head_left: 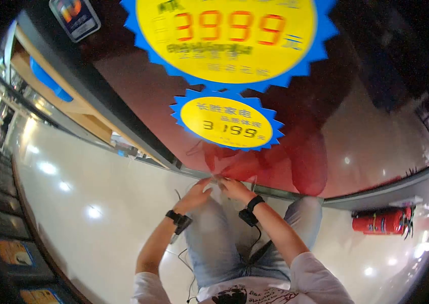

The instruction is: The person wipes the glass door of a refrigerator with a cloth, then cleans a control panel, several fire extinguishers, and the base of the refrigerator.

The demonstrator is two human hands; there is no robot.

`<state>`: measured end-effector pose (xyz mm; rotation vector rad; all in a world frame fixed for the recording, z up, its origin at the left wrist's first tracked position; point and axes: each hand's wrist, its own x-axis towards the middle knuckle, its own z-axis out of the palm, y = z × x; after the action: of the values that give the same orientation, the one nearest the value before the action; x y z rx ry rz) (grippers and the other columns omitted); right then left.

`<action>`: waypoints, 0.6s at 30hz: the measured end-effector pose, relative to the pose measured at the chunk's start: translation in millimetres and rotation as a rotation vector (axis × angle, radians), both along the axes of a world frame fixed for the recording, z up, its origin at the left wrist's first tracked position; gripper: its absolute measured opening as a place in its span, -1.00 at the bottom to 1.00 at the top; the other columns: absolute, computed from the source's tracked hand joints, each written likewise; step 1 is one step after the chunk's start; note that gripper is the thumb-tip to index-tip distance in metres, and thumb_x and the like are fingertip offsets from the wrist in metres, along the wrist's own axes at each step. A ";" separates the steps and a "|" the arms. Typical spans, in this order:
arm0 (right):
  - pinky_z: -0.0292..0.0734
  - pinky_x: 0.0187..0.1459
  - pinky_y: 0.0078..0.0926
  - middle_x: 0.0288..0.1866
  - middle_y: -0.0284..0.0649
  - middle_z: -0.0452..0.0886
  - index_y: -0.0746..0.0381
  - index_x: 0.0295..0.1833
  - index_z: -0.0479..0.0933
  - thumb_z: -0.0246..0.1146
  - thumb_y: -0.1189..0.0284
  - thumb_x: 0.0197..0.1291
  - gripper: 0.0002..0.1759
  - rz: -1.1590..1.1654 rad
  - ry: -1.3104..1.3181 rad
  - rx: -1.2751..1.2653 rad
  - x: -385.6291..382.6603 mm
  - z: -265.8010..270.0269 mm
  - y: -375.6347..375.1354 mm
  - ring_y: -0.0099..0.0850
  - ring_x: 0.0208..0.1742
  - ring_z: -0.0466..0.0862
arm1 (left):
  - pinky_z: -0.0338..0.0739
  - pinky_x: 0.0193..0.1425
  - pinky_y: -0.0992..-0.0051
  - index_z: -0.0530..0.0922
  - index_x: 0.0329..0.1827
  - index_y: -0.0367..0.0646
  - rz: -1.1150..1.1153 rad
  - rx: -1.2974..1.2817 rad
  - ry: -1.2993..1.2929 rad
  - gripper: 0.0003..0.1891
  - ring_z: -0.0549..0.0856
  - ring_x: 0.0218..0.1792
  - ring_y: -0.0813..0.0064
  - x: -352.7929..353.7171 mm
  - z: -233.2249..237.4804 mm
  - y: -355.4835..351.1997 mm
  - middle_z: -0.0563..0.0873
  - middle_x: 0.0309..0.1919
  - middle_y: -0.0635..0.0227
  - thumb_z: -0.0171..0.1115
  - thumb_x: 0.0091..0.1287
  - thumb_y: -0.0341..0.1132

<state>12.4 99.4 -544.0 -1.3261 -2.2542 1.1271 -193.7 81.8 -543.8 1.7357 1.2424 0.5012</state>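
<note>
My left hand [198, 195] and my right hand [236, 189] meet at the lower edge of a glossy dark red panel [148, 109], above my knees. Their fingertips come together there, and whatever lies between them is too small and blurred to make out. Each wrist wears a black band with a small box. Just above my hands, a blue and yellow price sign [227, 120] is on the panel, with a larger one [224, 38] over it.
A red fire extinguisher [381, 221] lies at the right by the panel's base. On the left are a wooden shelf frame [90, 119] and a row of dark items [9, 223]. Thin cables hang near my forearms. The pale floor [108, 233] reflects lights.
</note>
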 end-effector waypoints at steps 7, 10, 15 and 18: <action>0.43 0.04 -0.21 -0.02 0.06 0.52 0.29 0.23 0.29 0.10 0.54 0.09 -0.48 0.139 0.127 0.187 -44.4 -44.8 28.4 -0.02 0.04 0.52 | 0.21 0.36 0.25 0.09 0.35 -0.37 0.011 0.210 0.230 -0.38 0.26 0.29 -0.12 -16.5 -3.3 1.9 0.20 0.29 -0.22 0.06 0.24 -0.37; 0.45 -0.02 -0.18 -0.06 0.07 0.54 0.28 0.19 0.31 0.11 0.55 0.07 -0.50 0.119 0.169 0.183 -71.4 -65.3 38.9 -0.02 0.01 0.53 | 0.27 0.31 0.21 0.13 0.33 -0.34 0.287 0.211 0.190 -0.39 0.30 0.26 -0.15 -10.7 -16.9 -0.3 0.20 0.29 -0.20 0.10 0.23 -0.35; 0.42 0.00 -0.11 0.07 0.10 0.45 0.26 0.23 0.26 0.18 0.41 0.07 -0.43 0.100 -0.182 -0.088 -92.3 -45.6 45.7 0.01 0.06 0.48 | 0.29 0.27 0.12 0.21 0.26 -0.36 0.377 0.650 0.244 -0.46 0.35 0.20 -0.15 -22.7 -59.4 12.0 0.29 0.22 -0.20 0.09 0.25 -0.32; 0.40 0.05 -0.12 0.17 0.06 0.40 0.26 0.26 0.25 0.17 0.40 0.07 -0.41 0.163 -0.118 0.315 -85.9 -68.4 37.8 -0.02 0.14 0.44 | 0.31 0.26 0.15 0.22 0.26 -0.37 0.359 0.496 0.303 -0.46 0.36 0.20 -0.14 -29.2 -87.3 22.4 0.32 0.20 -0.23 0.04 0.28 -0.25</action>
<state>-73.4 137.2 -612.4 -1.1249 -2.5350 0.7139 -222.9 104.1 -631.0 2.0591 1.7753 0.8341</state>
